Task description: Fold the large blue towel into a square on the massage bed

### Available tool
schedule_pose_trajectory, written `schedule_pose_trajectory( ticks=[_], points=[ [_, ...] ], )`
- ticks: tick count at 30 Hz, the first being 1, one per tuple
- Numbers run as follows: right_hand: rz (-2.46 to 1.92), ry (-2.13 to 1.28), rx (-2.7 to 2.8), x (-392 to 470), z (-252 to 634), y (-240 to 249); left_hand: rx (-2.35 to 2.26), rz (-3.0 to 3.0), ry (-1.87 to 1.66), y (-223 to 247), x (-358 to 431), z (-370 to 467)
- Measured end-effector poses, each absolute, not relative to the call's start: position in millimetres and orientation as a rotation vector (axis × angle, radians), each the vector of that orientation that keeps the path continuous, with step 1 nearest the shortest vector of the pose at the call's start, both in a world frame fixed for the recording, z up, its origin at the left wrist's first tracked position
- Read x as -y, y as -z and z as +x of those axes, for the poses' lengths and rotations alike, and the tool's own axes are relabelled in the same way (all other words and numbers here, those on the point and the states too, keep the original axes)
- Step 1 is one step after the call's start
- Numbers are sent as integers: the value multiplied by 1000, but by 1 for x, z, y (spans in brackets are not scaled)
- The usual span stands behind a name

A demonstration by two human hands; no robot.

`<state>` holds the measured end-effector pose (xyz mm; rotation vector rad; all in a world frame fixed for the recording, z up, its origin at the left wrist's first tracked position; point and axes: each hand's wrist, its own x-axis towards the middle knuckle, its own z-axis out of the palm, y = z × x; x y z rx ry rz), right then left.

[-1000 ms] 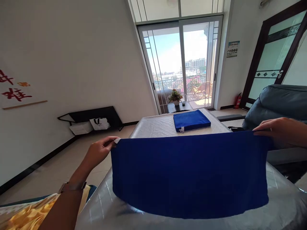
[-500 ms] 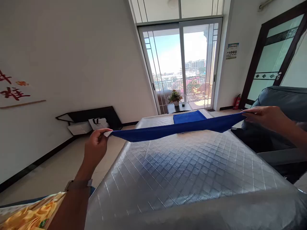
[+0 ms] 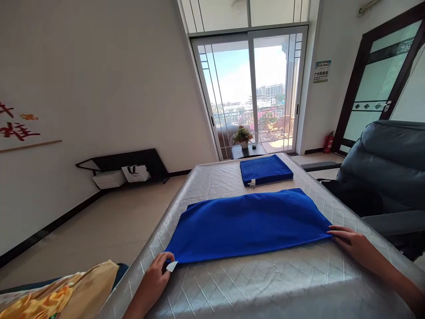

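A blue cloth (image 3: 249, 226) lies spread across the table with the silver quilted cover (image 3: 265, 283), its far edge slightly rumpled. My left hand (image 3: 158, 269) pinches its near left corner, where a small white tag sticks out. At the near right corner, my right hand (image 3: 348, 239) has its fingers closed on the cloth's edge. Beyond it rests a folded stack of blue cloth (image 3: 265, 168), with a white label at its front left.
Right of the table stands a dark padded chair (image 3: 392, 155) with an armrest. Yellow patterned fabric (image 3: 49, 297) lies at lower left. A potted plant (image 3: 243, 135) sits on a small black table by the sliding glass door. White bags (image 3: 136, 173) rest near the left wall.
Both hands have come down and nearer, bringing the stretched blue cloth from the air onto the silver cover. The folded blue stack behind it is now fully visible.
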<state>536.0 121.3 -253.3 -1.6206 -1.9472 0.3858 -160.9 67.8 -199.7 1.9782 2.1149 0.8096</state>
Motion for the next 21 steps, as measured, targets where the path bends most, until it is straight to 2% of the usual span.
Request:
schedule_pose_trajectory(
  ticks=[9,14,18,21],
  points=[
    [-1652,-312,2058,-105,559,263,-2200,1898,-787,202,-32,-165],
    [-1695,-399,2198,-116,560,236,-2383,1872,-684,191,-30,-196],
    [-1665,-336,2187,-160,510,201,-2400,1939,-860,163,-83,-191],
    [-1628,-222,2211,-212,453,189,-2247,2087,-682,155,-151,-157]
  ],
)
